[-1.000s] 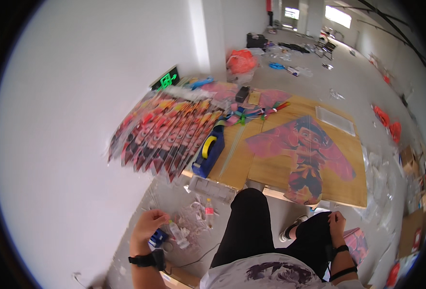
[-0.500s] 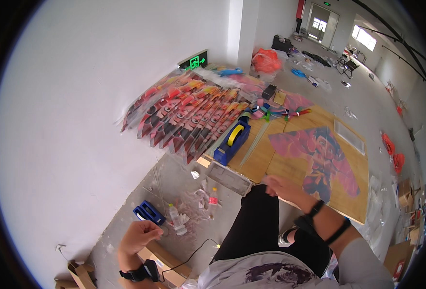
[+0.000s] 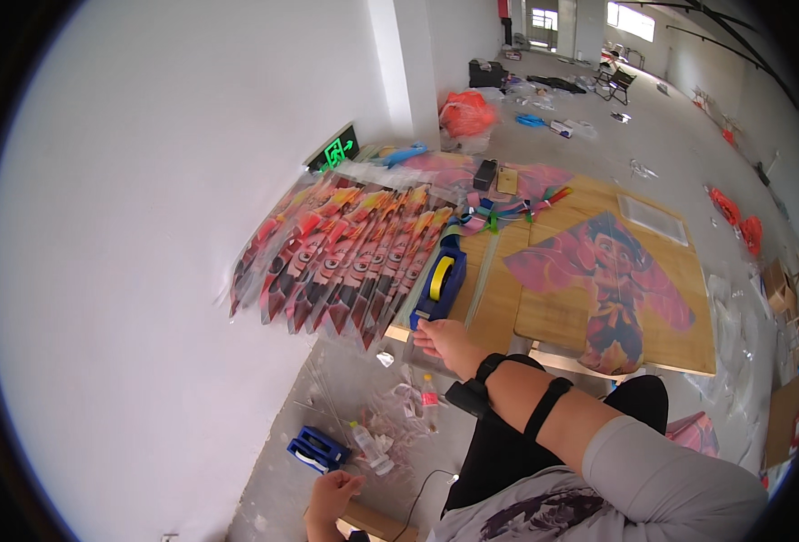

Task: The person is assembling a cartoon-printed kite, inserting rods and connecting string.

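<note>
My right hand (image 3: 445, 346) reaches over the table to the front end of a blue tape dispenser (image 3: 455, 287) that carries a yellow roll (image 3: 440, 277). Its fingertips are pinched together at the cutting end; any strip of tape between them is too small to see. To the right, a character-printed kite (image 3: 613, 280) lies spread on a wooden board (image 3: 544, 312). Low on the left, away from the table, my left hand (image 3: 332, 497) is closed with thumb and fingers together. Whatever it may hold cannot be made out.
Several printed kites in clear plastic (image 3: 350, 253) overlap left of the dispenser. Behind it lie colourful ribbons (image 3: 499, 213), a black box (image 3: 484, 174) and a gold phone-like slab (image 3: 507, 180). A second blue dispenser (image 3: 318, 447), bottles (image 3: 370, 446) and scraps lie on the floor.
My right hand has moved from above my knee, forward and left, to the dispenser's front end. My left hand appears lower in the picture. The view has shifted, too.
</note>
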Demonstrator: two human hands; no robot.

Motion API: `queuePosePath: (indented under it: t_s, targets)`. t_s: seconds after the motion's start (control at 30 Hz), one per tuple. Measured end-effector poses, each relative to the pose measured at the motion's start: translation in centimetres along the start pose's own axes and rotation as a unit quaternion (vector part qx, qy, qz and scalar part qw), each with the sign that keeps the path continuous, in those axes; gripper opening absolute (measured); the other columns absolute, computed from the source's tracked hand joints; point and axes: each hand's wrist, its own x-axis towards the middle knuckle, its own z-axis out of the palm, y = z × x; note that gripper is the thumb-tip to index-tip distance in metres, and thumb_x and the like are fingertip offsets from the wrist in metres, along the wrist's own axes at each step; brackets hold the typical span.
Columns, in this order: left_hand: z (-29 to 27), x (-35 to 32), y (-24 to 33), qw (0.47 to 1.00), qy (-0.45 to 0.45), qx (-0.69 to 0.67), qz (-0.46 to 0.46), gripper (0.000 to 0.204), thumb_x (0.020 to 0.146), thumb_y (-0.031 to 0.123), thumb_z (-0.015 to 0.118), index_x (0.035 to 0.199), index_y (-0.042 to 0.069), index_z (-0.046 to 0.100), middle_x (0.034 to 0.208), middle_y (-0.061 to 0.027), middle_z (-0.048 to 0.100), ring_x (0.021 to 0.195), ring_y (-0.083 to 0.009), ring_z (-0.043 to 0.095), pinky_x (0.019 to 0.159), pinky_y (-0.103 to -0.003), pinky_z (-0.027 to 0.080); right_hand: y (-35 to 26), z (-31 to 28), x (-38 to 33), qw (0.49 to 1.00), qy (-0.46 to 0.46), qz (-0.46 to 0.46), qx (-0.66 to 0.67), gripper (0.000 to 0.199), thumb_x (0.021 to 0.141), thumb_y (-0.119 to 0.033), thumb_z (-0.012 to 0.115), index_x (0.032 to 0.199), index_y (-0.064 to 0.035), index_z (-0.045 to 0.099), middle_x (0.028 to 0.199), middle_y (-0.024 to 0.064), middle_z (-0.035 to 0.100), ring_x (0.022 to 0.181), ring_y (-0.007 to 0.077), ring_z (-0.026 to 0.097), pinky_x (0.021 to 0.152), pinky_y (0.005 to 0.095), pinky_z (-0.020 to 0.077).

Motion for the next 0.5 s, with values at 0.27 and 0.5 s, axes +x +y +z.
queuePosePath:
  t_s: [0.27,0.5]
  targets:
    - [1.4,1.2,-1.5,0.997,-0.038,0.063,-0.007,0.031,0.088,0.033,0.079,0.085,0.003,0.074,0.074,-0.0011,0.07,0.072,-0.0082,0.065,0.062,-0.024,0.045,0.2,0.0,1.3,0.991,0.07,-0.071,-0.093,0.023,0.096,-0.024,0.071,0.1,-0.0009,0.07,0.093,0.0113,0.075,0.083,0.0179,0.074,0.071,0.0295,0.0569]
    - [2.3,1.6,-4.0,0.998,-0.067,-0.01,-0.006,0.024,0.089,0.02,0.076,0.099,-0.002,0.073,0.087,-0.0078,0.074,0.082,-0.0144,0.071,0.079,-0.027,0.054,0.9,-3.6,-0.5,0.984,-0.042,-0.159,-0.074,0.028,0.105,-0.031,0.057,0.111,-0.0042,0.061,0.101,0.0063,0.07,0.086,0.0149,0.072,0.074,0.029,0.0565]
